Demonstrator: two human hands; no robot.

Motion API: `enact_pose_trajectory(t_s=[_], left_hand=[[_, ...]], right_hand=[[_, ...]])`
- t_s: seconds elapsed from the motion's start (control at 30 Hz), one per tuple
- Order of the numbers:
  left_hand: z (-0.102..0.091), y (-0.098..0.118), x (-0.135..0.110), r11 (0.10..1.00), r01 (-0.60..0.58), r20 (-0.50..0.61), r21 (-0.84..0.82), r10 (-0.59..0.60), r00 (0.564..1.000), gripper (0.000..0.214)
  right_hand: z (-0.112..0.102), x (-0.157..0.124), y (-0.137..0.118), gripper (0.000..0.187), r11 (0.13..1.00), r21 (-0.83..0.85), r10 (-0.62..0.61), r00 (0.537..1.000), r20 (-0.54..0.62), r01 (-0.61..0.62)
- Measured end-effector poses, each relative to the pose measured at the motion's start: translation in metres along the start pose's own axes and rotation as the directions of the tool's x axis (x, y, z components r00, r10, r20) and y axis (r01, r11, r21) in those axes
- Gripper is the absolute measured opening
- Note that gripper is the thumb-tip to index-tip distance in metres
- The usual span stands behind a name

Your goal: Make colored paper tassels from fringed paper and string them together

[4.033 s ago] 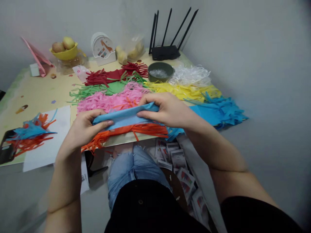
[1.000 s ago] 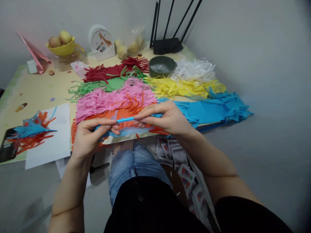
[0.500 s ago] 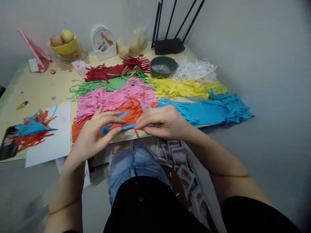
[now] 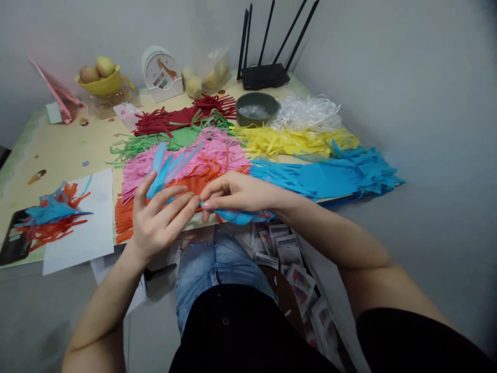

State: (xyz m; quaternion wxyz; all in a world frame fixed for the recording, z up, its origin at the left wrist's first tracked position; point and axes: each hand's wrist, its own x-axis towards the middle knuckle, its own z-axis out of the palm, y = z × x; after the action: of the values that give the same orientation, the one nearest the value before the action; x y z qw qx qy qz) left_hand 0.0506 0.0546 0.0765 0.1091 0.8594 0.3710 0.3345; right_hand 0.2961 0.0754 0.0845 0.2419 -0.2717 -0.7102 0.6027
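Note:
A blue fringed paper tassel (image 4: pixel 236 215) is stretched between my two hands, just above the table's front edge. My right hand (image 4: pixel 243 191) pinches its narrow middle with thumb and fingertips, and strips hang out below that hand. My left hand (image 4: pixel 165 220) meets it from the left, fingertips against the same narrow part, while its upper fingers are spread. Loose blue strips (image 4: pixel 165 168) stick up behind the left fingers. Under the hands lies orange fringed paper (image 4: pixel 124 217), with pink fringed paper (image 4: pixel 135 166) behind it.
Blue fringed sheets (image 4: pixel 334 176) and yellow fringe (image 4: pixel 298 142) lie to the right. Green (image 4: pixel 180 137) and red fringe (image 4: pixel 165 120) are farther back, near a dark bowl (image 4: pixel 256 119) and a router (image 4: pixel 264 77). Left, a finished-looking blue-orange tassel (image 4: pixel 58 207) overlaps white paper (image 4: pixel 95 223) and a phone (image 4: pixel 13 241).
My left hand has turned, its fingers now pointing right and upper fingers raised. Blue strips now stand up behind it, and more blue fringe shows below my right hand. The view has shifted slightly.

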Motion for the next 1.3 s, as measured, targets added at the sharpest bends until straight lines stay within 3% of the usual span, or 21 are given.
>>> enact_pose_trajectory(t_s=[0.07,0.13,0.23,0.3,0.4,0.53,0.73,0.83,0.9,0.97,1.03,1.07,1.1,1.17,1.23,1.3], left_hand=[[0.004,-0.005,-0.005,1.0,0.025,-0.069,0.002,-0.025,0.997,0.015],[0.012,-0.008,-0.008,0.998,0.061,-0.17,0.005,-0.06,0.984,0.015],[0.026,-0.004,-0.009,0.996,0.088,-0.302,0.011,-0.08,0.95,0.014],[0.035,0.004,-0.007,0.994,0.104,-0.367,-0.029,-0.107,0.924,0.015],[0.047,0.017,-0.001,0.956,0.173,-0.408,-0.236,-0.259,0.876,0.014],[0.058,0.022,0.01,0.821,0.224,-0.323,-0.525,-0.435,0.841,0.014],[0.082,0.007,0.022,0.726,0.273,-0.325,-0.632,-0.567,0.756,0.015],[0.091,-0.002,0.032,0.713,0.252,-0.367,-0.655,-0.591,0.719,0.012],[0.092,-0.005,0.039,0.739,0.218,-0.455,-0.637,-0.589,0.667,0.01],[0.084,-0.003,0.043,0.813,0.15,-0.596,-0.562,-0.524,0.608,0.009],[0.07,0.003,0.042,0.864,0.053,-0.685,-0.501,-0.433,0.586,0.007],[0.062,0.006,0.038,0.86,0.0,-0.682,-0.509,-0.404,0.61,0.006],[0.054,0.009,0.034,0.833,-0.042,-0.641,-0.552,-0.391,0.66,0.007],[0.041,0.011,0.025,0.744,-0.042,-0.468,-0.666,-0.374,0.801,0.009],[0.037,0.005,0.017,0.689,0.036,-0.297,-0.724,-0.358,0.885,0.007],[0.039,-0.005,0.012,0.658,0.112,-0.2,-0.745,-0.38,0.903,0.009]], right_hand=[[0.009,0.007,0.008,0.024,0.99,0.143,0.019,1.0,0.0,-0.018],[0.018,0.009,0.012,0.024,0.977,0.214,-0.001,0.994,-0.107,0.024],[0.027,0.008,0.011,0.027,0.972,0.195,-0.077,0.963,-0.259,0.13],[0.027,0.008,0.009,0.029,0.969,0.16,-0.137,0.95,-0.281,0.187],[0.022,0.008,0.007,0.026,0.97,0.073,-0.2,0.929,-0.312,0.234],[0.013,0.012,0.007,0.017,0.968,-0.065,-0.246,0.87,-0.428,0.242],[-0.001,0.024,0.017,0.009,0.939,-0.283,-0.312,0.825,-0.472,0.193],[-0.002,0.03,0.025,0.014,0.851,-0.484,-0.428,0.803,-0.413,0.205],[-0.012,0.035,0.029,0.019,0.76,-0.599,-0.515,0.794,-0.322,0.251],[-0.04,0.043,0.033,0.022,0.689,-0.675,-0.562,0.783,-0.267,0.265],[-0.091,0.055,0.038,0.025,0.674,-0.726,-0.538,0.763,-0.357,0.136],[-0.123,0.062,0.042,0.027,0.698,-0.716,-0.47,0.731,-0.495,-0.036],[-0.158,0.07,0.047,0.031,0.691,-0.681,-0.371,0.69,-0.621,-0.242],[-0.223,0.084,0.061,0.035,0.539,-0.577,-0.138,0.612,-0.779,-0.613],[-0.272,0.096,0.079,0.034,0.466,-0.527,-0.019,0.587,-0.809,-0.711],[-0.3,0.105,0.1,0.034,0.414,-0.507,0.069,0.581,-0.811,-0.756]])
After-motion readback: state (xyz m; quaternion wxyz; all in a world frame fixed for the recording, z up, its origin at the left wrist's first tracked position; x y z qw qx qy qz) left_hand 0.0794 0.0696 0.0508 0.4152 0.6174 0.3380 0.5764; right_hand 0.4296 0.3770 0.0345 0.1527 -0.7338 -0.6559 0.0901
